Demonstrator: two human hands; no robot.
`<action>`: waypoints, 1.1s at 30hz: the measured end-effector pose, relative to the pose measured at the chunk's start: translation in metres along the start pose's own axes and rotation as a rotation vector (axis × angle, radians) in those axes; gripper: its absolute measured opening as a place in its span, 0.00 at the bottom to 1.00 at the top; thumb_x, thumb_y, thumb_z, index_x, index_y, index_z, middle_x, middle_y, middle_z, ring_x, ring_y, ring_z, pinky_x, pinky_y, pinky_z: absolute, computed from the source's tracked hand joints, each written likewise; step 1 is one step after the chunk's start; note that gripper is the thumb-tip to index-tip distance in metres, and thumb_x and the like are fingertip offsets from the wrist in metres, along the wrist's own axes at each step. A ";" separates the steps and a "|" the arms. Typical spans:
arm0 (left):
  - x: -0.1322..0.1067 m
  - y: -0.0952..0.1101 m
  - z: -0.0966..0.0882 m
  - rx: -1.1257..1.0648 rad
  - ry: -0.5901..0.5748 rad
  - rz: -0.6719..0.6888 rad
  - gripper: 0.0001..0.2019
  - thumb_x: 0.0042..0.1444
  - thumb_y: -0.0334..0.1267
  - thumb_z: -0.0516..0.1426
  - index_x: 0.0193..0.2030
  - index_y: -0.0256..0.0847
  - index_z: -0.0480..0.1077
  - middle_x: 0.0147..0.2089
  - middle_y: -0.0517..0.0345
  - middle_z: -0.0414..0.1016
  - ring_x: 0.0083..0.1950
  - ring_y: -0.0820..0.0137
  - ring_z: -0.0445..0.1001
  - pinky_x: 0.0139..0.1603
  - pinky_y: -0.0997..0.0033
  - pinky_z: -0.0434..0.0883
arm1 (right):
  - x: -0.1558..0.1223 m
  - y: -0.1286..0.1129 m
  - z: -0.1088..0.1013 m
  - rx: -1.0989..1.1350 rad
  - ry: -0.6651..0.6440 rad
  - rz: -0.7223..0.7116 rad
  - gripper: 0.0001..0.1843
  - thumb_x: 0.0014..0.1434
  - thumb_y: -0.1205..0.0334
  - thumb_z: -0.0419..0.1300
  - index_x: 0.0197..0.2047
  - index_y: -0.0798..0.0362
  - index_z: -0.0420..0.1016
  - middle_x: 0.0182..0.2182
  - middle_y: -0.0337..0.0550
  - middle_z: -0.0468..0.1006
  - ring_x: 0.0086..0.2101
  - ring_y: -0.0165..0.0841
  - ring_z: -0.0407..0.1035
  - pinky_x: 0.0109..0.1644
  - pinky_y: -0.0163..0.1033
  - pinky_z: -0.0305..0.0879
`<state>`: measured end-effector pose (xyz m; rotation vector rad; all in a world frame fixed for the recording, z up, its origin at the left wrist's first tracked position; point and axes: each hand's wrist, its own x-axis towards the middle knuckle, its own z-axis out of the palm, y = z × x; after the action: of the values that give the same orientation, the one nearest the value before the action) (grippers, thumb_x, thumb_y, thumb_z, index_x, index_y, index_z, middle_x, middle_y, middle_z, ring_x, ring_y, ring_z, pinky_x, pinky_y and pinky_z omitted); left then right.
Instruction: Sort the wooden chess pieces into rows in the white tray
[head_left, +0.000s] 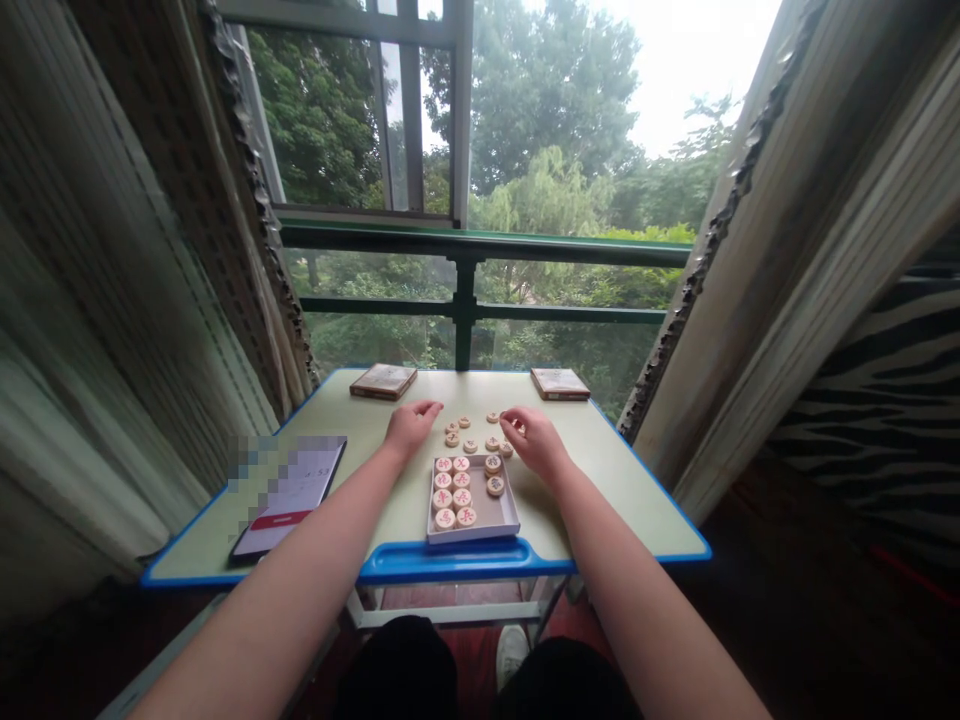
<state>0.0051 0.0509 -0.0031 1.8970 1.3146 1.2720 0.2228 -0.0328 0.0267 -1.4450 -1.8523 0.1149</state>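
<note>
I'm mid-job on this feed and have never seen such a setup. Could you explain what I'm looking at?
There is no machine here: these are a person's two bare hands, seen in one picture from a camera worn on the head, looking forward and down.

On the pale green, blue-edged table sits a shallow, whitish, open rectangular box. Inside, round, pale, red-marked discs fill two columns on the left; dark-marked discs lie on the right. More round, pale loose discs lie scattered beyond it. A dark-edged tablet with a lit screen lies at the left.

The left hand is above the table, no disc visible in its fingers. The right hand is among the loose discs; whether it grips one is unclear.
</note>
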 end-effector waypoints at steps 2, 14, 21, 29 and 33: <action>0.001 0.000 -0.002 0.037 -0.005 -0.017 0.17 0.50 0.48 0.54 0.35 0.38 0.77 0.36 0.53 0.79 0.41 0.64 0.74 0.43 0.69 0.67 | 0.001 0.002 0.000 -0.012 0.064 0.013 0.11 0.59 0.58 0.50 0.36 0.53 0.71 0.33 0.45 0.75 0.35 0.33 0.67 0.43 0.38 0.61; -0.006 0.008 -0.005 0.201 -0.061 0.036 0.18 0.51 0.49 0.52 0.33 0.39 0.77 0.33 0.53 0.79 0.35 0.64 0.73 0.35 0.70 0.65 | -0.001 0.001 -0.006 0.155 0.240 0.119 0.10 0.56 0.59 0.52 0.42 0.52 0.64 0.33 0.42 0.73 0.29 0.30 0.65 0.37 0.36 0.63; -0.009 0.013 -0.005 0.243 -0.098 0.102 0.20 0.51 0.52 0.51 0.28 0.39 0.76 0.28 0.54 0.78 0.32 0.66 0.72 0.32 0.71 0.62 | -0.002 -0.001 -0.008 0.192 0.142 0.129 0.08 0.54 0.58 0.55 0.36 0.52 0.68 0.31 0.42 0.76 0.29 0.30 0.69 0.36 0.34 0.65; -0.011 0.015 -0.008 0.284 -0.127 0.099 0.20 0.52 0.52 0.51 0.26 0.38 0.75 0.27 0.54 0.77 0.30 0.68 0.71 0.31 0.72 0.60 | -0.004 0.004 -0.002 0.312 0.153 0.161 0.10 0.53 0.57 0.57 0.37 0.51 0.70 0.24 0.38 0.75 0.24 0.29 0.70 0.29 0.34 0.68; -0.010 0.014 -0.007 0.288 -0.140 0.084 0.20 0.51 0.52 0.51 0.26 0.38 0.75 0.26 0.54 0.77 0.30 0.68 0.71 0.30 0.72 0.59 | -0.004 0.003 -0.003 0.310 0.117 0.110 0.08 0.51 0.57 0.59 0.33 0.51 0.73 0.26 0.40 0.77 0.27 0.31 0.71 0.31 0.35 0.70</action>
<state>0.0040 0.0351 0.0075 2.2154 1.4181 1.0090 0.2271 -0.0364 0.0252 -1.3057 -1.5813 0.3485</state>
